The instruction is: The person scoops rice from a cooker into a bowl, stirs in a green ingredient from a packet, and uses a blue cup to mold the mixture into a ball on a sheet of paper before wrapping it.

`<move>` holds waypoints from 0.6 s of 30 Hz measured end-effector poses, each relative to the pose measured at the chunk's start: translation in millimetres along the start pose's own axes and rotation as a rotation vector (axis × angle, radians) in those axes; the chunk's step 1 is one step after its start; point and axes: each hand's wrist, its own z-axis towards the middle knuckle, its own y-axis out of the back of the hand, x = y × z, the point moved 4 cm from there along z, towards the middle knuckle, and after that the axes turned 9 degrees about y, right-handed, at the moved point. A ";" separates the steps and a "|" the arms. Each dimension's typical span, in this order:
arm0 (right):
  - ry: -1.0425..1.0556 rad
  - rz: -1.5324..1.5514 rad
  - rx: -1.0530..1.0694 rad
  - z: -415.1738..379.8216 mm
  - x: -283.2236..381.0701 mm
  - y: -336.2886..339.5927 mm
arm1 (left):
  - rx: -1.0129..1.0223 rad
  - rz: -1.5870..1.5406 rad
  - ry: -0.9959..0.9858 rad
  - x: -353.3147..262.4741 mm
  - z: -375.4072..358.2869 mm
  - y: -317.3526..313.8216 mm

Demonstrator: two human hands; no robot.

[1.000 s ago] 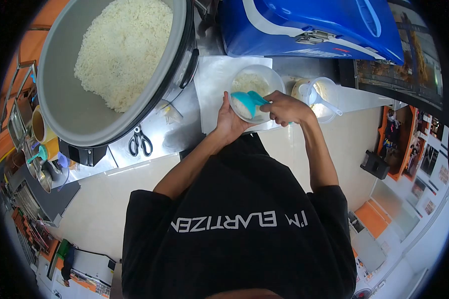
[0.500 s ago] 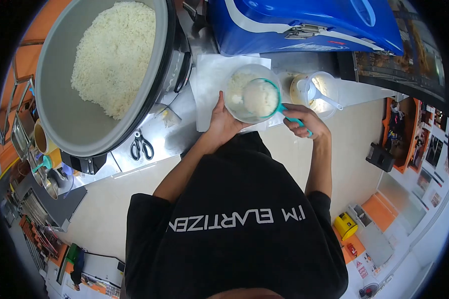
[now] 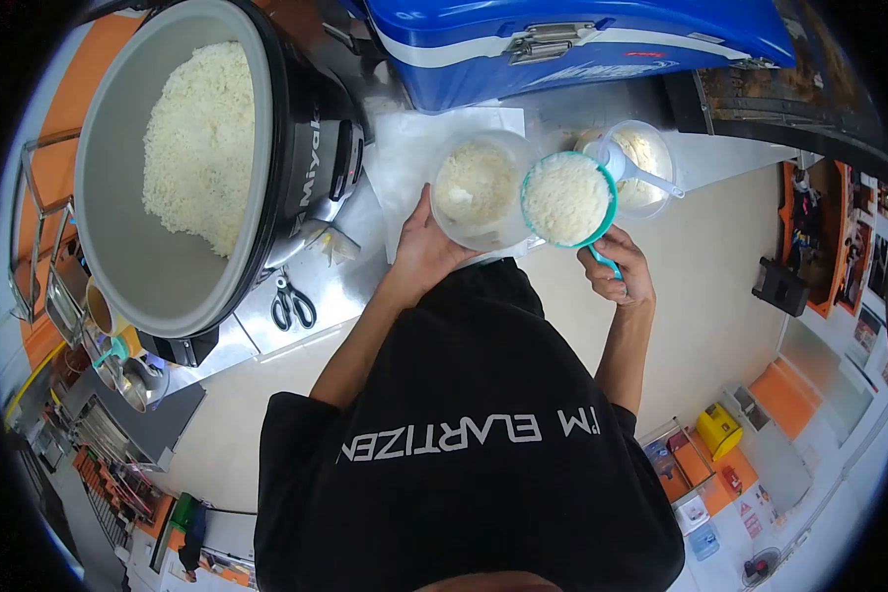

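My left hand [image 3: 427, 245] cups the side of a clear round plastic tub [image 3: 508, 229], its thumb up along the wall. Loose white rice [image 3: 477, 183] lies inside the tub. The handle of a teal round scoop [image 3: 610, 219] is in my closed right hand [image 3: 624, 268]. Heaped in that scoop is cooked white rice [image 3: 566, 200], held just right of the tub's rim. Behind it stands another clear tub [image 3: 665, 148] with pale food inside, and a white spoon [image 3: 651, 180] rests across it.
A large rice cooker [image 3: 118, 266] with a mound of rice stands at the left. Black-handled scissors [image 3: 291, 301] lie on the steel counter [image 3: 345, 301]. White paper [image 3: 397, 148] is under the tub. A blue cooler box [image 3: 444, 74] sits at the back, and a dark-framed case [image 3: 760, 104] at right.
The scoop has moved from over the tub to its right side, and its heaped rice now faces up. The view has shifted, showing the cooker's side more.
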 end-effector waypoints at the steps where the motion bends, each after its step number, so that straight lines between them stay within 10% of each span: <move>1: -0.011 -0.091 0.010 -1.8 1.7 -5.6 | 0.036 0.017 0.015 2.7 -3.1 5.9; 11: -0.100 -0.478 -0.185 0.2 0.8 -44.7 | 0.066 0.034 -0.119 -0.1 10.4 14.7; 18: 0.246 -0.947 -0.318 8.6 -12.9 -59.7 | 0.042 0.038 0.024 5.2 6.1 -3.3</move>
